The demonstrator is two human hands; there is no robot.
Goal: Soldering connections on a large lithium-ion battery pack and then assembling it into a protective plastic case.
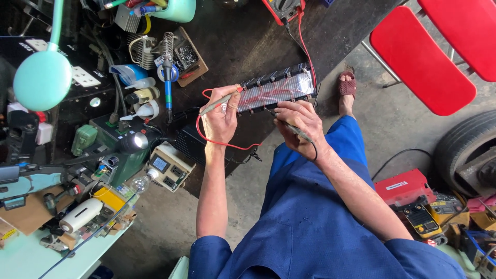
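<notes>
— Where's the battery pack (276, 89)?

— Middle of the frame, slightly above centre, lying on the dark worktop (237, 41) near its edge, one end toward the red chair (421, 59) at upper right.

— And the hands?

— The left hand (219, 121) is closed around a grey probe (219, 102) with a red lead (206, 137), its tip at the pack's left end. The right hand (299, 124) is closed around a second probe (298, 130) with a black lead, fingers resting on the pack's lower edge.

— What crowds the pack?

— A meter (283, 9) at the top edge, its red lead running down past the pack's right end. Left of it stands a soldering iron (168, 77) in a coil holder, with bottles (142, 95) and a box of screws (187, 56). A small white tester (169, 166) sits lower left, a teal lamp (42, 80) hangs at far left.

— Below?

— A red case (405, 187) and a tyre (462, 144) on the floor, right side.
</notes>
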